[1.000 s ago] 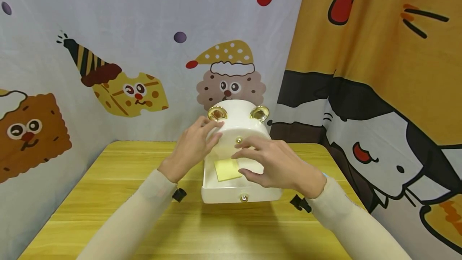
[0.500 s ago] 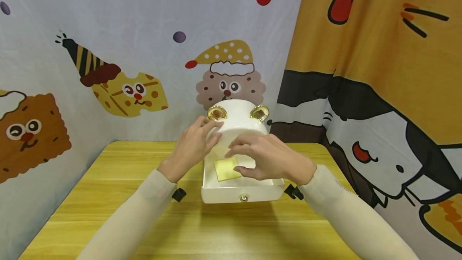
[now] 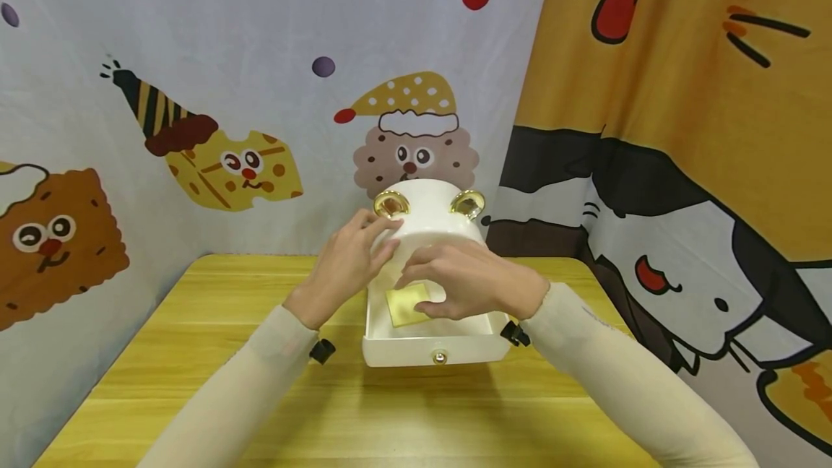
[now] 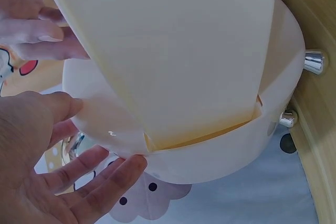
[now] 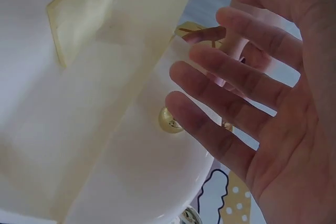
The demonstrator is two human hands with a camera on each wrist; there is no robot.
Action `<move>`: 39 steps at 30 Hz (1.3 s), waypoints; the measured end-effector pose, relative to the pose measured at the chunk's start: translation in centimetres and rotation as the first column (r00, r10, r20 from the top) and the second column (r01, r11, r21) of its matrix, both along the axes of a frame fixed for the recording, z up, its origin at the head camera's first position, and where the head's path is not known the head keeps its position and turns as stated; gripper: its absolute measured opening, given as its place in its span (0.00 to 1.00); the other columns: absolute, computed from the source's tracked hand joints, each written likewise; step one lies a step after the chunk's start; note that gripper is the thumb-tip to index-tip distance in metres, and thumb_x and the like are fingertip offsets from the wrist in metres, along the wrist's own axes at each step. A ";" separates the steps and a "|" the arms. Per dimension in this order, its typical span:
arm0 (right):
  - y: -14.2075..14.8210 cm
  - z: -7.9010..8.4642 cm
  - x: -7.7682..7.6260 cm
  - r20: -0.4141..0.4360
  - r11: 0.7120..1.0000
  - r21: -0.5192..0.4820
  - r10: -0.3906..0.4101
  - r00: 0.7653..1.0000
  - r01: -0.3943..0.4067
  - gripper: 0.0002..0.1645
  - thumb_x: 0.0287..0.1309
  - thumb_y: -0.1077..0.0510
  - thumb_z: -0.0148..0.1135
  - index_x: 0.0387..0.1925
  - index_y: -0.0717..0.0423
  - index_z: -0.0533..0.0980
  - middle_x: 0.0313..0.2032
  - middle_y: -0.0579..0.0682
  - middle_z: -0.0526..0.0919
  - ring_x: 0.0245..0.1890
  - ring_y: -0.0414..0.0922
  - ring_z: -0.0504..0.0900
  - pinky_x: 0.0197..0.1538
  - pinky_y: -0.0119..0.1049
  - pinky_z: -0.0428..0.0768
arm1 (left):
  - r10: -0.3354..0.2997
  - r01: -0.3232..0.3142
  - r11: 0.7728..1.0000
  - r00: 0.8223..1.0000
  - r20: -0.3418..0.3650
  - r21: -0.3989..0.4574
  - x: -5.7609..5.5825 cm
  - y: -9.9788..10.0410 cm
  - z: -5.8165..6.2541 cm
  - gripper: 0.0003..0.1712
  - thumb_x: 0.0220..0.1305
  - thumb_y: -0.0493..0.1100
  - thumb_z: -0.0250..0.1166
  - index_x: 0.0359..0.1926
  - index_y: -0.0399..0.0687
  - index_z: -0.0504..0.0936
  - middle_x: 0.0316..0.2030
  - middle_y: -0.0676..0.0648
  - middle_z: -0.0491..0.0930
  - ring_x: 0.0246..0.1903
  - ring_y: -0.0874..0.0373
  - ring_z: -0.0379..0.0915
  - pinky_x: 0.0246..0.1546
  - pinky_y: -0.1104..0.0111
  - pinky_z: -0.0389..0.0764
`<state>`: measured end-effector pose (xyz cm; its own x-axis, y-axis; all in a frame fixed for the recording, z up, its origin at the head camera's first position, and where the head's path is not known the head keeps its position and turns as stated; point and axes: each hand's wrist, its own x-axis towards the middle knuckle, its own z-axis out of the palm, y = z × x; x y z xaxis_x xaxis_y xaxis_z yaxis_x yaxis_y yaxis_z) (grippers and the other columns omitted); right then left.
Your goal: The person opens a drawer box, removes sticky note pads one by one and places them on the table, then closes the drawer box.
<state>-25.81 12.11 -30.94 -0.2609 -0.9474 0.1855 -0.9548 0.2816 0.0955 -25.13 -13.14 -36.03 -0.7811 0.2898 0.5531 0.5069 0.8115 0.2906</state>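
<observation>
A glossy white box [image 3: 429, 197] with two gold ears stands at the table's middle, its drawer [image 3: 399, 351] pulled out. Inside the drawer lies a square yellow sticky-note pad [image 3: 403, 305], turned slightly askew. My left hand [image 3: 347, 262] rests against the box's left side; the left wrist view shows its fingertips [image 4: 137, 163] on the white shell, thumb apart from them. Above the drawer hovers my right hand [image 3: 464, 280], palm down, thumb and fingers spread around nothing, overlapping the pad's right edge in the head view. In the right wrist view the pad [image 5: 84, 14] lies apart from the fingers.
The box and drawer stand on a wooden table [image 3: 292, 410]. A gold knob [image 3: 440, 357] sticks out of the drawer front, and another knob [image 5: 169, 121] sits on the box face. Metal feet [image 4: 315, 61] support the box. A cartoon-printed curtain [image 3: 260, 56] hangs behind.
My right hand has moved left and lowered over the drawer, closer to the yellow pad. The left hand, box and drawer have stayed in place.
</observation>
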 end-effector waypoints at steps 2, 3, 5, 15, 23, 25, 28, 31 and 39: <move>-0.3 0.0 -0.1 0.003 1.000 0.029 -0.010 1.000 0.010 0.23 0.68 0.43 0.84 0.63 0.36 0.92 0.56 0.37 0.95 0.57 0.42 0.93 0.64 0.45 0.92 | 0.000 0.000 1.000 1.000 0.003 0.002 0.0 0.0 0.0 0.20 0.87 0.49 0.72 0.72 0.52 0.90 0.58 0.38 0.86 0.33 0.50 0.85 0.32 0.60 0.91; -0.4 0.1 -0.2 0.007 0.999 0.044 -0.018 1.000 0.017 0.24 0.68 0.43 0.84 0.63 0.36 0.92 0.56 0.36 0.95 0.58 0.42 0.93 0.64 0.45 0.92 | 0.001 -0.001 1.000 1.000 0.003 0.003 0.0 0.0 0.0 0.20 0.87 0.49 0.72 0.72 0.52 0.90 0.58 0.39 0.86 0.34 0.50 0.86 0.32 0.59 0.91; -0.7 0.0 -0.2 0.016 0.997 0.075 -0.035 0.999 0.033 0.24 0.68 0.42 0.83 0.64 0.34 0.91 0.57 0.35 0.95 0.58 0.41 0.93 0.62 0.45 0.92 | 0.001 -0.002 1.000 1.000 0.005 0.004 0.0 0.0 0.0 0.20 0.87 0.49 0.72 0.72 0.52 0.90 0.58 0.39 0.86 0.35 0.50 0.86 0.32 0.59 0.92; -1.5 -0.5 -1.0 0.055 0.983 0.178 -0.055 0.997 0.044 0.26 0.66 0.41 0.84 0.65 0.32 0.90 0.60 0.35 0.95 0.57 0.40 0.94 0.58 0.42 0.92 | 0.001 -0.001 1.000 1.000 0.003 0.011 0.1 0.1 -0.1 0.20 0.86 0.49 0.72 0.71 0.51 0.90 0.57 0.40 0.86 0.35 0.51 0.85 0.33 0.59 0.91; -1.9 -1.1 -1.6 0.098 0.968 0.245 -0.074 0.992 0.048 0.29 0.66 0.42 0.85 0.68 0.34 0.90 0.62 0.38 0.95 0.59 0.42 0.95 0.64 0.43 0.93 | 0.007 -0.007 1.000 1.000 0.013 0.005 0.1 0.1 0.0 0.20 0.86 0.49 0.73 0.72 0.52 0.90 0.57 0.39 0.86 0.34 0.51 0.85 0.32 0.60 0.91; -2.0 -1.3 -1.8 0.093 0.965 0.259 -0.079 0.992 0.053 0.30 0.66 0.42 0.85 0.68 0.33 0.90 0.63 0.38 0.95 0.59 0.42 0.95 0.65 0.43 0.92 | 0.010 -0.010 1.000 1.000 0.014 0.003 0.1 0.1 0.0 0.20 0.86 0.49 0.73 0.72 0.52 0.90 0.58 0.39 0.86 0.34 0.51 0.85 0.31 0.60 0.91; -2.2 -1.5 -2.0 0.096 0.956 0.288 -0.091 0.991 0.060 0.31 0.66 0.42 0.85 0.69 0.33 0.89 0.65 0.39 0.95 0.62 0.42 0.94 0.67 0.43 0.91 | 0.013 -0.013 1.000 1.000 0.016 0.002 0.1 0.1 0.0 0.20 0.86 0.49 0.73 0.72 0.52 0.90 0.58 0.39 0.86 0.34 0.51 0.85 0.31 0.60 0.91; -2.4 -1.7 -2.2 0.111 0.945 0.320 -0.109 0.988 0.068 0.33 0.66 0.41 0.85 0.71 0.33 0.88 0.67 0.40 0.94 0.65 0.43 0.93 0.70 0.43 0.90 | 0.013 -0.013 1.000 1.000 0.017 0.003 0.0 0.1 0.0 0.20 0.86 0.49 0.73 0.72 0.53 0.90 0.58 0.40 0.86 0.34 0.51 0.85 0.31 0.60 0.91; -3.1 -2.1 -2.6 0.170 0.922 0.384 -0.128 0.977 0.054 0.37 0.64 0.46 0.88 0.73 0.38 0.87 0.68 0.43 0.93 0.68 0.45 0.91 0.74 0.43 0.89 | 0.014 -0.014 1.000 1.000 0.012 0.007 0.0 0.1 0.1 0.20 0.86 0.49 0.73 0.71 0.52 0.90 0.58 0.39 0.86 0.35 0.51 0.85 0.31 0.61 0.91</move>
<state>-28.44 8.97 -32.99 -0.3438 -0.9079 -0.2397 -0.9375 0.3464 0.0325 -25.10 -13.05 -35.92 -0.7916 0.2748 0.5457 0.4916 0.8168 0.3019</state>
